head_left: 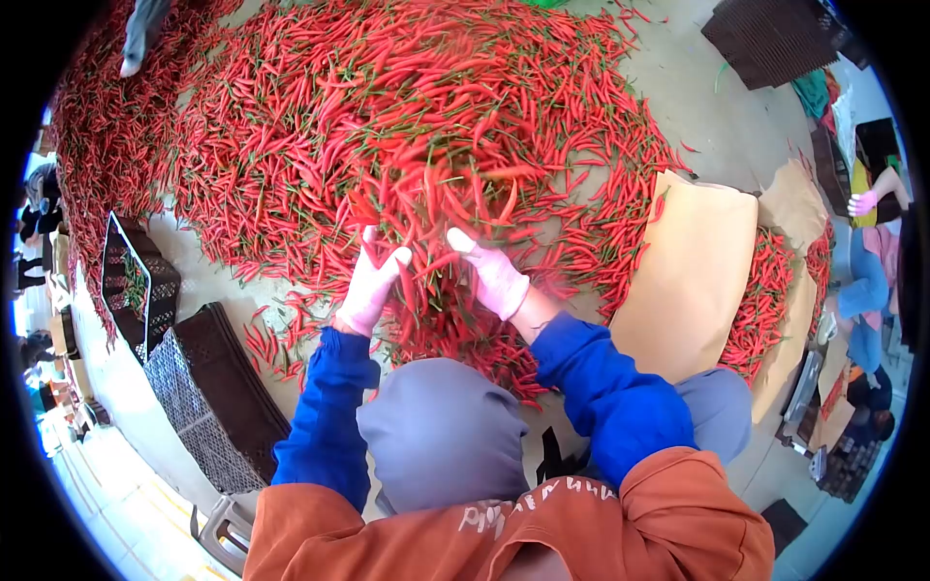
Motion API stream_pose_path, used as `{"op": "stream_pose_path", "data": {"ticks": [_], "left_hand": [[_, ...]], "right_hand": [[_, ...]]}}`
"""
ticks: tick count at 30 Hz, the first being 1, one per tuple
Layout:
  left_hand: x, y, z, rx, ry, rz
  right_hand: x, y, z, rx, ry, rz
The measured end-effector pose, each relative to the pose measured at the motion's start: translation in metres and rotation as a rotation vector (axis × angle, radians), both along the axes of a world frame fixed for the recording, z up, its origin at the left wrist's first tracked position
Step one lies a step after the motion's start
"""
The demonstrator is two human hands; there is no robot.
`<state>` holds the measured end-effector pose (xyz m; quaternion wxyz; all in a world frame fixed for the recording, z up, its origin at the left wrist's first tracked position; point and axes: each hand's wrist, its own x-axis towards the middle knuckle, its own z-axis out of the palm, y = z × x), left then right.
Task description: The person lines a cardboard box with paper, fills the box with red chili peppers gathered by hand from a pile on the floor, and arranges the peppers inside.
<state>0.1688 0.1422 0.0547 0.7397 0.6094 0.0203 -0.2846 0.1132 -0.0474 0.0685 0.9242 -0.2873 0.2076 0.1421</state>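
A wide heap of red chili peppers (pixel 320 145) with green stems spreads over the floor before me. My left hand (pixel 371 290), in a pale pink glove with white fingertips, is curled round some peppers at the near edge of the heap. Opposite it, my right hand (pixel 494 276), gloved the same way, cups the other side of the bunch, its thumb raised and its other fingers mostly hidden. Between and just above both hands the peppers are blurred by motion. More peppers lie below the hands, close to my grey-clad knee (pixel 436 426).
Brown plastic crates (pixel 218 387) stand at left, beside another crate (pixel 140 286) with a pale rim. Brown paper (pixel 688 281) lies at right beside a box of chilies (pixel 760 310). Stacked crates (pixel 775 39) sit at upper right. A co-worker's pink-gloved hand (pixel 862 203) shows at far right.
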Motion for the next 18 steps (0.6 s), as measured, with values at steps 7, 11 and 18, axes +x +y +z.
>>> {"op": "stream_pose_path", "data": {"ticks": [7, 11, 18], "left_hand": [[-0.016, -0.064, 0.122, -0.003, -0.305, -0.033], [-0.022, -0.126, 0.174, -0.036, -0.379, -0.196], [-0.085, -0.294, 0.23, -0.13, -0.448, -0.638]], "right_hand": [[-0.016, -0.052, 0.091, -0.14, -0.322, -0.014], [-0.053, -0.11, 0.149, -0.346, -0.296, -0.148], [-0.176, -0.227, 0.199, -0.215, -0.472, -0.544]]}}
